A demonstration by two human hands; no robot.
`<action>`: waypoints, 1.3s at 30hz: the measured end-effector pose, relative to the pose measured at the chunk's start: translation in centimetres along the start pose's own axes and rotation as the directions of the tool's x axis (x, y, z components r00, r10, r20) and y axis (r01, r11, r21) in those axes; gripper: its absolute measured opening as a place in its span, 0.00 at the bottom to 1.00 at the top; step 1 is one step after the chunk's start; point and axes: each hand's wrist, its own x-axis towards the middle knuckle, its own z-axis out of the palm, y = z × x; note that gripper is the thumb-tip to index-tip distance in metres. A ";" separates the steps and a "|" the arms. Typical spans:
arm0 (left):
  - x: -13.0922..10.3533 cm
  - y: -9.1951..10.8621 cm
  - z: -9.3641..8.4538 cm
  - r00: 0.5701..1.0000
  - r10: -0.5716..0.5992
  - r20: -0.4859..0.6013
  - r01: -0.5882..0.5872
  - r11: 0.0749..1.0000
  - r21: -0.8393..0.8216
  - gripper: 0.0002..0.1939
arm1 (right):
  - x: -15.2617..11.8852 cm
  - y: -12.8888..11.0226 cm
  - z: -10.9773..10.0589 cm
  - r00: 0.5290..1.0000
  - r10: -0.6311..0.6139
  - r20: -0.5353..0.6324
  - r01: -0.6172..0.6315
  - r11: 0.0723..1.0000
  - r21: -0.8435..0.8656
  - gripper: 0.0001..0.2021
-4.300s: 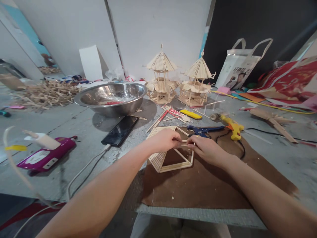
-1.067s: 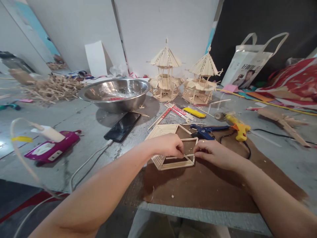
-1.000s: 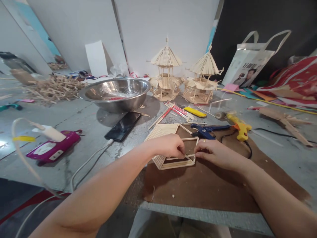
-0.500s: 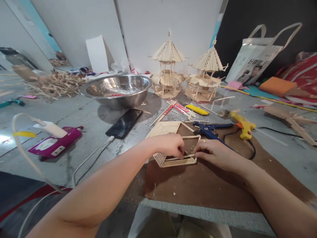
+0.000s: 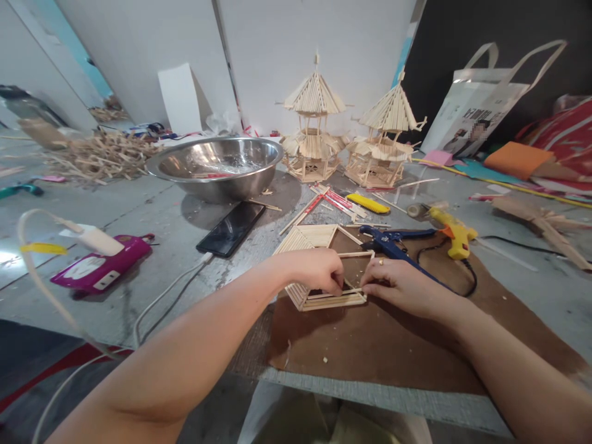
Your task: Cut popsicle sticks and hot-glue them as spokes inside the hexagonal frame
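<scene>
A hexagonal frame of thin wooden sticks (image 5: 330,302) lies on a brown mat (image 5: 370,351), its left and far-left sides filled with rows of sticks. My left hand (image 5: 319,269) is closed over the middle of the frame, fingertips pinching a wooden stick (image 5: 346,292) along the near side. At that stick's right end, near the frame's corner, my right hand (image 5: 391,280) pinches it between thumb and fingers. A ring is on one right-hand finger. Blue cutting pliers (image 5: 391,240) lie just beyond my right hand.
A yellow glue gun (image 5: 456,234) with its cord rests at right. Left of the frame are a phone (image 5: 232,229), a purple power strip (image 5: 104,262) and cables. Behind stand a steel basin (image 5: 217,179), two stick pagodas (image 5: 314,98), a yellow cutter (image 5: 369,204) and a stick pile (image 5: 106,154).
Both hands keep nearly the same place, pinching the stick at the frame's near side. The right fingers have shifted very slightly left; the view has moved a little.
</scene>
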 end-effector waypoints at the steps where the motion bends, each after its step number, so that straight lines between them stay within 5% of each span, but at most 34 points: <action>1: 0.0 0.0 0.0 1.000 0.000 0.001 0.000 1.000 -0.003 0.09 | 0.0 0.0 0.0 1.000 0.000 0.003 0.000 1.000 0.000 0.07; 39: -0.2 -0.1 -0.3 0.996 -0.050 0.076 0.055 0.996 -0.064 0.10 | 0.0 -0.9 0.5 0.999 0.031 -0.022 -0.032 0.997 -0.063 0.09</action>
